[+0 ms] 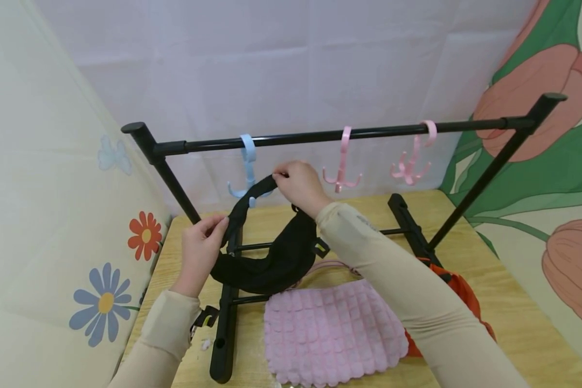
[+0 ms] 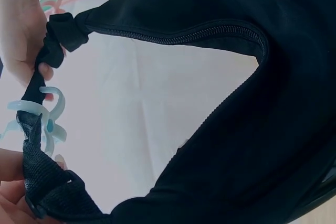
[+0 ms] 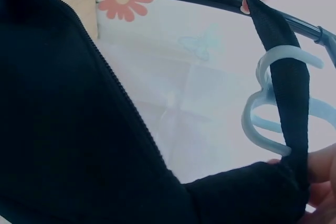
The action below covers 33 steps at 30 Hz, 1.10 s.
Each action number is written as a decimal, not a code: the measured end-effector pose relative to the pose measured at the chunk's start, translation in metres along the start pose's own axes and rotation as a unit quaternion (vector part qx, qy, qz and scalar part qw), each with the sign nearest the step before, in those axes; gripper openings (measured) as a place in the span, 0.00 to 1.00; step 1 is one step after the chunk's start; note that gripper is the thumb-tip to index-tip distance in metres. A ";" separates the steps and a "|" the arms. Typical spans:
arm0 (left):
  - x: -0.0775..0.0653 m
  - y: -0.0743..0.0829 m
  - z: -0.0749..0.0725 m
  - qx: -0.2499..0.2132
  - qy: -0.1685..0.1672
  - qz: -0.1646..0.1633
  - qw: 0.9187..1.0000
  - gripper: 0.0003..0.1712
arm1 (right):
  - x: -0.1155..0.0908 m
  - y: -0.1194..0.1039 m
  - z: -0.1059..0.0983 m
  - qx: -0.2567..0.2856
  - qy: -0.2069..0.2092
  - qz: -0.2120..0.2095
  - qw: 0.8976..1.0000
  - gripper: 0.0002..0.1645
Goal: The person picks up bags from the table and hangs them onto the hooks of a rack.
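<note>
A black zippered bag (image 1: 281, 264) hangs below both hands, its strap (image 1: 252, 196) drawn up into an arch. My left hand (image 1: 203, 248) pinches the strap's lower left part. Higher up on the right, my right hand (image 1: 300, 186) pinches its other end. Between the hands, the strap meets the light blue hook (image 1: 249, 161), which hangs from the black rail (image 1: 296, 138). One pale prong (image 3: 294, 53) of that hook curls across the strap in the right wrist view. The bag's zipper (image 2: 220, 32) shows in the left wrist view.
Two pink hooks (image 1: 342, 161) (image 1: 409, 161) hang farther right on the rail. Below, a pink puffy bag (image 1: 334, 328) lies on the wooden table (image 1: 509, 302), partly beside a red-orange item (image 1: 465, 296). The rack's black feet (image 1: 224, 328) stand on the table.
</note>
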State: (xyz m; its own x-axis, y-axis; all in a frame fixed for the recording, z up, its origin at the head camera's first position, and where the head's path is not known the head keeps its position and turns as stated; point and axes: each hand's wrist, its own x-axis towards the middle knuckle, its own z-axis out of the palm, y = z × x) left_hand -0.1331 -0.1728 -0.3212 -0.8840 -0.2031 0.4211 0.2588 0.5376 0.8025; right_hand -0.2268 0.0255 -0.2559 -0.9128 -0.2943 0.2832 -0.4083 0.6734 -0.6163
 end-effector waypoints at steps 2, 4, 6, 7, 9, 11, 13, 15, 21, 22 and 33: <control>0.000 0.000 0.000 0.000 -0.002 0.000 1.000 0.10 | 0.000 -0.001 -0.001 -0.005 -0.011 0.002 1.000 0.14; 0.000 0.000 -0.001 0.000 -0.003 -0.002 1.000 0.10 | 0.000 -0.002 -0.002 -0.007 -0.023 0.004 1.000 0.14; 0.000 -0.001 -0.002 0.003 -0.004 -0.002 1.000 0.10 | -0.001 -0.003 -0.003 -0.008 -0.036 0.005 0.999 0.15; 0.000 -0.001 -0.002 0.006 -0.004 -0.001 1.000 0.11 | -0.001 -0.003 -0.004 -0.007 -0.042 0.006 0.999 0.15; 0.000 -0.001 -0.003 0.011 -0.003 -0.002 1.000 0.11 | -0.001 -0.003 -0.004 -0.004 -0.049 0.009 0.999 0.16; 0.001 -0.001 -0.003 0.013 -0.004 -0.005 1.000 0.11 | -0.002 -0.003 -0.004 0.007 -0.056 0.013 0.998 0.16; 0.001 -0.001 -0.004 0.013 -0.008 -0.008 1.000 0.12 | -0.002 -0.003 -0.003 0.024 -0.060 0.017 0.998 0.16; 0.001 0.000 -0.005 0.013 -0.015 -0.012 1.000 0.13 | -0.004 -0.002 -0.002 0.037 -0.060 0.013 0.997 0.14; 0.001 -0.001 -0.005 0.018 -0.033 -0.023 0.999 0.15 | -0.008 0.002 -0.002 0.052 -0.060 -0.041 0.996 0.15; 0.001 -0.002 -0.005 0.019 -0.034 -0.024 0.999 0.15 | -0.009 0.003 -0.002 0.055 -0.065 -0.050 0.995 0.15; 0.001 -0.005 -0.006 0.014 -0.028 -0.014 0.999 0.15 | -0.025 0.011 -0.008 0.007 -0.109 -0.159 0.981 0.19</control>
State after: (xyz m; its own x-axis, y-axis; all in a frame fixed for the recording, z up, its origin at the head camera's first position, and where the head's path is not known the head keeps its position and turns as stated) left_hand -0.1328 -0.1802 -0.3220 -0.9111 -0.1725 0.3744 0.2237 0.5559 0.8006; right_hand -0.2085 0.0457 -0.2641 -0.7189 -0.6268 0.3004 -0.6717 0.5153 -0.5323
